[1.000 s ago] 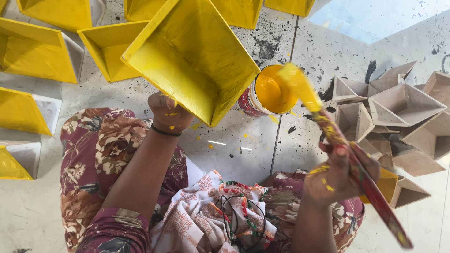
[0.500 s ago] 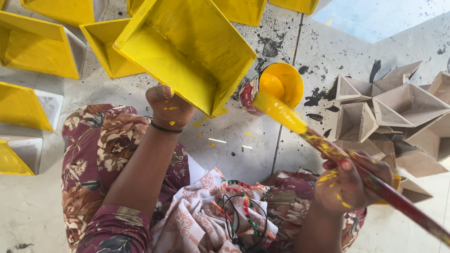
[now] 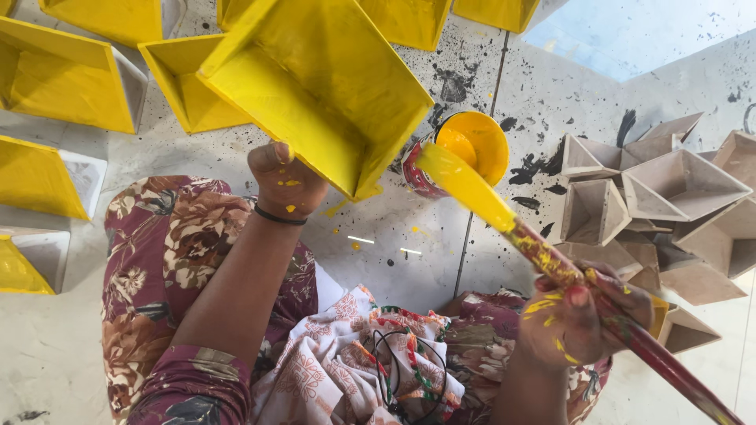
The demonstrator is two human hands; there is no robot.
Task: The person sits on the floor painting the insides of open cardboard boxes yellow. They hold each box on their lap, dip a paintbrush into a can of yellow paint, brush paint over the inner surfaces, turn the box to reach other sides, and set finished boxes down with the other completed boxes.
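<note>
Paint-spattered grey tiled floor (image 3: 441, 260) held yellow-painted trays (image 3: 71, 79) and bare brown trays (image 3: 677, 189), while left hand (image 3: 285, 182), fingers curled round its edge, raised a big yellow-painted square tray (image 3: 315, 86), right hand (image 3: 579, 315) fingers clamped round long yellow-loaded paintbrush (image 3: 504, 216) beside small yellow paint can (image 3: 465, 149).

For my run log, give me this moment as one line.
left hand: holds yellow-painted box tilted | right hand: grips paintbrush, yellow tip beside paint can | unpainted boxes on person's right
</note>
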